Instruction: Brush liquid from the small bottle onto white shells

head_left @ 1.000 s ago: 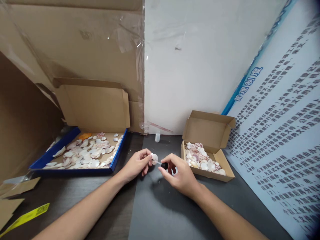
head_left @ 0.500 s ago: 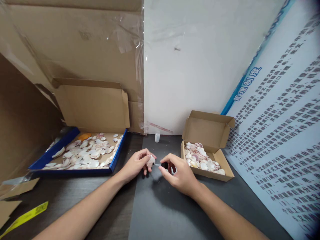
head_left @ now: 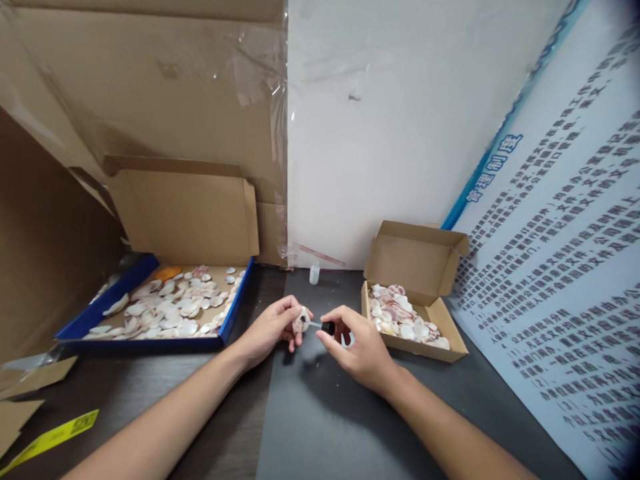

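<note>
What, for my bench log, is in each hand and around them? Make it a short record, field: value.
left hand: pinches a pale shell
right hand: holds a black cap with a thin rod
rod direction: toward the pale shell; contact unclear
small bottle: upright, beyond the hands
blue-sided box: on the left, lid raised, many shells and an orange piece inside
brown box: on the right, lid raised, shells inside
</note>
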A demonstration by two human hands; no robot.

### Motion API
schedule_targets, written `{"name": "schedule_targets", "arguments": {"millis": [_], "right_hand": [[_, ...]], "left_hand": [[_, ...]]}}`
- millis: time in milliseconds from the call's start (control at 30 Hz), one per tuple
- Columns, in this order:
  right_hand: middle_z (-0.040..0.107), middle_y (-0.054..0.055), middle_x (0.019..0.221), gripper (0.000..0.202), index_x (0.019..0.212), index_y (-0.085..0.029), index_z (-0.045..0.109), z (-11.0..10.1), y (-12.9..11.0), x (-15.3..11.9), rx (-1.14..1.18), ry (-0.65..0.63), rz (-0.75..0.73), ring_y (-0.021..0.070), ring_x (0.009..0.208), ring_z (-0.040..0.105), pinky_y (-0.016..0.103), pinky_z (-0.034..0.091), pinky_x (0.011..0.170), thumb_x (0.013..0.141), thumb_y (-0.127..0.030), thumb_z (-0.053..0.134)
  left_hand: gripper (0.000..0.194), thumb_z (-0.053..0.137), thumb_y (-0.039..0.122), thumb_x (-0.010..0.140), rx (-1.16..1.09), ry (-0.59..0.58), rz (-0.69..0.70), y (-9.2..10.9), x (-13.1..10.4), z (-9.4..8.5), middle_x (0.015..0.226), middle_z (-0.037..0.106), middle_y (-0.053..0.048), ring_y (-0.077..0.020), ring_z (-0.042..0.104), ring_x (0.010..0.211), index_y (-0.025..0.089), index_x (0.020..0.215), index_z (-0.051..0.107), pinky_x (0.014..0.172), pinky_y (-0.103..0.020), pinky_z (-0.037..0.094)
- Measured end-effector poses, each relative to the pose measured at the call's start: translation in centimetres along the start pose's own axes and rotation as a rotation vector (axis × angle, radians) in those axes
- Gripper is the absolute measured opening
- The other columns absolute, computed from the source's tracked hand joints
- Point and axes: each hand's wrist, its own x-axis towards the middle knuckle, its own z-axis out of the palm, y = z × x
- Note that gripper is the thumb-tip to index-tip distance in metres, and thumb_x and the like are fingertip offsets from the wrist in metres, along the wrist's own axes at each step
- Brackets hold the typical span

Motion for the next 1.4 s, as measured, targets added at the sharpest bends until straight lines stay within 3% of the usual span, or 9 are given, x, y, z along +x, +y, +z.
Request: {"name": "schedule_targets", "arguments": {"millis": [67,233,333,533,833,967,1100,1233,1400], "right_hand": [[0.055,-0.004,0.066,0.013,0.094,-0.019,0.060,0.06,-0.02,0.00,0.017,-0.018,0.014,0.0097,0.056,0.051,0.022,0.041,0.056,0.086,-0.028,0.066],[0.058,-0.002,0.071,0.014,0.098,-0.019,0.061,-0.06,-0.12,0.07,-0.016,0.086,0.014,0.0103,0.059,0.052,0.023,0.042,0.058,0.088,-0.028,0.064],[0.057,-0.003,0.067,0.013,0.094,-0.019,0.061,-0.16,-0.26,0.07,-0.027,0.031,0.005,0.0108,0.058,0.052,0.023,0.042,0.058,0.087,-0.028,0.065],[0.058,0.000,0.071,0.012,0.096,-0.018,0.061,-0.04,-0.32,0.20,-0.057,0.119,-0.015,0.0118,0.059,0.052,0.024,0.043,0.059,0.088,-0.028,0.062],[0.057,-0.001,0.073,0.009,0.094,-0.019,0.060,-0.10,-0.32,0.29,-0.079,0.086,-0.016,0.0112,0.062,0.052,0.024,0.041,0.061,0.088,-0.025,0.061],[0.051,-0.004,0.064,0.007,0.087,-0.019,0.058,-0.10,-0.28,0.31,-0.099,0.039,0.039,0.0110,0.056,0.048,0.024,0.038,0.056,0.086,-0.025,0.062],[0.056,-0.001,0.072,0.008,0.093,-0.019,0.060,-0.08,-0.34,0.29,-0.089,0.052,0.009,0.0118,0.061,0.051,0.024,0.041,0.060,0.088,-0.026,0.060],[0.051,-0.004,0.064,0.007,0.087,-0.019,0.058,-0.05,-0.31,0.28,-0.102,0.031,0.055,0.0110,0.055,0.048,0.024,0.038,0.055,0.086,-0.026,0.061],[0.056,-0.002,0.068,0.008,0.091,-0.019,0.059,-0.11,-0.08,0.38,-0.105,0.044,0.048,0.0115,0.058,0.050,0.024,0.039,0.057,0.088,-0.027,0.060]], "left_hand": [[0.030,0.063,0.042,0.088,-0.052,-0.009,-0.001,-0.06,0.01,-0.03,0.089,0.062,-0.003,-0.0092,0.060,0.054,0.015,0.085,0.051,0.041,-0.017,0.047],[0.028,0.064,0.040,0.088,-0.127,-0.020,-0.008,0.11,-0.03,0.00,0.096,0.062,-0.006,-0.0130,0.064,0.065,0.015,0.088,0.052,0.046,-0.021,0.052],[0.026,0.066,0.037,0.086,-0.158,-0.023,-0.019,0.30,-0.11,0.09,0.097,0.062,-0.006,-0.0137,0.065,0.066,0.015,0.087,0.052,0.051,-0.022,0.054],[0.020,0.064,0.032,0.086,-0.166,-0.047,-0.048,0.36,-0.21,0.15,0.084,0.064,-0.006,-0.0158,0.066,0.065,0.015,0.087,0.053,0.053,-0.023,0.052],[0.017,0.061,0.030,0.087,-0.153,-0.061,-0.046,0.26,-0.10,0.05,0.086,0.064,-0.007,-0.0174,0.066,0.066,0.014,0.087,0.053,0.050,-0.023,0.052],[0.018,0.062,0.030,0.087,-0.148,-0.055,-0.043,0.32,-0.10,0.16,0.095,0.064,-0.008,-0.0161,0.066,0.066,0.014,0.088,0.053,0.050,-0.023,0.052],[0.019,0.062,0.031,0.087,-0.149,-0.056,-0.046,0.40,-0.15,0.24,0.092,0.064,-0.007,-0.0159,0.066,0.065,0.015,0.087,0.052,0.049,-0.022,0.051],[0.020,0.064,0.031,0.086,-0.162,-0.051,-0.043,0.29,-0.12,0.19,0.096,0.064,-0.008,-0.0158,0.067,0.066,0.014,0.087,0.053,0.049,-0.022,0.051],[0.021,0.064,0.032,0.086,-0.163,-0.051,-0.044,0.22,-0.11,0.17,0.092,0.065,-0.007,-0.0167,0.067,0.066,0.015,0.087,0.053,0.048,-0.022,0.051]]}}
